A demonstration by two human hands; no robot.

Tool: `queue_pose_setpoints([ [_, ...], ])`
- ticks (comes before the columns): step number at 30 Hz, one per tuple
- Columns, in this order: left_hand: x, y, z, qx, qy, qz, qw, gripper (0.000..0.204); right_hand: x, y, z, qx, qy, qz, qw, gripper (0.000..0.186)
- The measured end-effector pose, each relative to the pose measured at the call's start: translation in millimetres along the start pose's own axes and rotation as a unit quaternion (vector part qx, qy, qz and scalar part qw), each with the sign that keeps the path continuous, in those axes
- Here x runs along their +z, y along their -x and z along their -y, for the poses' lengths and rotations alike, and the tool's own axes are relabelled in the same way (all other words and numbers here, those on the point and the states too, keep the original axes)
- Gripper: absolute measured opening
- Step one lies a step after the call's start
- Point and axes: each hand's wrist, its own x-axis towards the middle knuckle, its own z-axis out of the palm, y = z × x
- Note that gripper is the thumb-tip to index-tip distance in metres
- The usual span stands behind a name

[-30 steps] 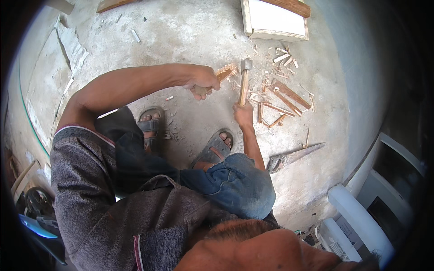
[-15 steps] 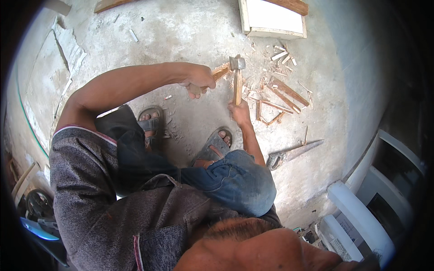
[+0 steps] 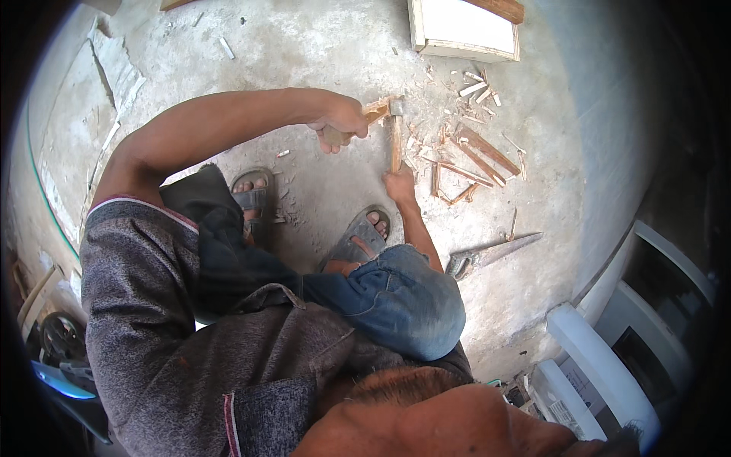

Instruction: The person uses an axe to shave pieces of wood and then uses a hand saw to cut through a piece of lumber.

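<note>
Head view: hewing seems the step in hand; a further stroke would call for a steady hold. Just above centre, the right grip [image 3: 398, 185] is wrapped round a wood-handled hammer or hatchet [image 3: 396, 142]; beyond, upper centre, the left grip [image 3: 339, 123] clasps a wooden piece [image 3: 376, 112], slanting lengthwise, splintered end toward upper right.

the straight brown hammer handle [image 3: 396, 143] is matt wood, its blocky grey head [image 3: 397, 108] dull metal; the short brown wooden piece [image 3: 376, 112] looks splintered, the grey concrete floor [image 3: 320, 49] rough.
</note>
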Motion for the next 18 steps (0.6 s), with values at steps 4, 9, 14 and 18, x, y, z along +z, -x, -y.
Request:
queue_pose_setpoints([
  [4,1.8,1.2,6.8,-0.002,0.014,-0.027,1.0,0.035,-33.2,38.3,77.3,0.06,-0.303,0.089,0.947,0.016],
  [9,-1.3,8.6,3.1,0.006,0.011,-0.02,1.0,0.035,-97.0,80.8,202.4,-0.498,-0.305,-0.086,0.807,0.023],
  [14,-2.9,9.3,-0.9,0.001,-0.007,-0.013,1.0,0.036,-37.4,34.4,99.3,-0.422,-0.145,-0.123,0.886,0.013],
  [18,-9.1,9.1,-1.9,0.001,-0.018,-0.021,1.0,0.036,-4.0,-9.3,44.4,0.095,-0.243,0.177,0.949,0.027],
])
